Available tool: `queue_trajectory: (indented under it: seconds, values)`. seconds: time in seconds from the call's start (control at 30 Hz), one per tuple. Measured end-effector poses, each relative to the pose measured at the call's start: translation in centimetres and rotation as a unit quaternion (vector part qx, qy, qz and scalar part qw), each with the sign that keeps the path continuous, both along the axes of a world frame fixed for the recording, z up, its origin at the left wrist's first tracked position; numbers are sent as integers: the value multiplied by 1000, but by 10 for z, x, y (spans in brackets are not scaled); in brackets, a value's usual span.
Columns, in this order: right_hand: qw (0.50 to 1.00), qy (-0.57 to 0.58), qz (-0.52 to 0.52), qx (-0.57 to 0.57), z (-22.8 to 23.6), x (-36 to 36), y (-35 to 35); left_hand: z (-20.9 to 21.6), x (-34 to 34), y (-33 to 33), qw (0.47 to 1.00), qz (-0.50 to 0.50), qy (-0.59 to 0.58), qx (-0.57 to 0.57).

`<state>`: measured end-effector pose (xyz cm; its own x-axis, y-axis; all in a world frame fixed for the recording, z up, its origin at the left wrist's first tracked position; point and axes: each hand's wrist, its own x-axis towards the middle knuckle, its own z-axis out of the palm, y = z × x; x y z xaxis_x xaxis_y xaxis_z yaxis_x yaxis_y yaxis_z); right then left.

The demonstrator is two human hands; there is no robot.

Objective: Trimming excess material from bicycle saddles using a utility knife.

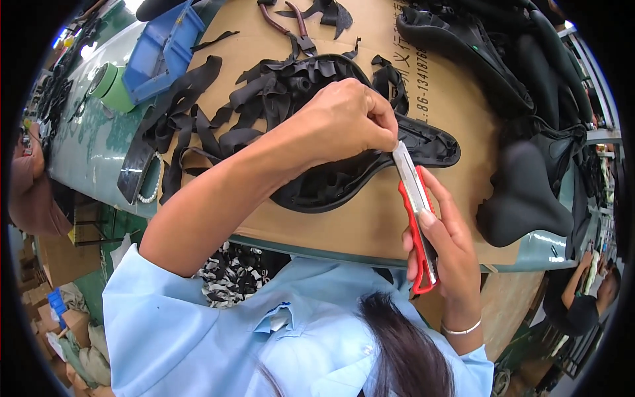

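Head view shows the right hand gripping a red utility knife, its blade tip meeting the edge of a black bicycle saddle lying upside down on a cardboard sheet. Left hand pinches the saddle's edge right beside the blade, with black trimmed strips and red-handled pliers farther back.

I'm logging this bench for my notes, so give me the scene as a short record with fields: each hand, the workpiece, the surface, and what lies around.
left hand: left hand pinches the tip of the blade, over the saddle
right hand: right hand grips the red utility knife, blade extended
workpiece: black bicycle saddle, underside up
surface: cardboard sheet on a green table
around: black rubber strips, red-handled pliers, blue bin, green tape roll, more saddles
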<state>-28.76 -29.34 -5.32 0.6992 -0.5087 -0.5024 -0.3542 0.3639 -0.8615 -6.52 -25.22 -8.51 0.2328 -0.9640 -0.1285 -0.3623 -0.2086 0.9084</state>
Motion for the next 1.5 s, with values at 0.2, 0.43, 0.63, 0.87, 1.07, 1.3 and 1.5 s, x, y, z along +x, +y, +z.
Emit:
queue_trajectory:
  seconds: [0.2, 0.43, 0.63, 0.87, 1.07, 1.3, 1.5]
  values:
    - [996, 41, 73, -9, 23, 8, 7, -4, 8, 3, 964, 36, 264, -23]
    - [984, 55, 108, 129, 24, -4, 0, 7, 10, 15, 968, 12, 226, -111]
    - [994, -58, -58, -75, -33, 28, 8, -2, 45, 15, 970, -3, -149, -193]
    - [933, -76, 140, -322, -36, 87, -69, 35, -37, 77, 935, 100, -287, -184]
    - [944, -97, 138, -285, -31, 89, -71, 8, -54, 52, 945, 188, -245, -108]
    - [879, -17, 78, -470, 2, -8, -25, -3, -47, 68, 939, 190, -258, -123]
    - [895, -3, 136, -425, 4, -24, -4, 3, -52, 79, 977, 84, -181, -72]
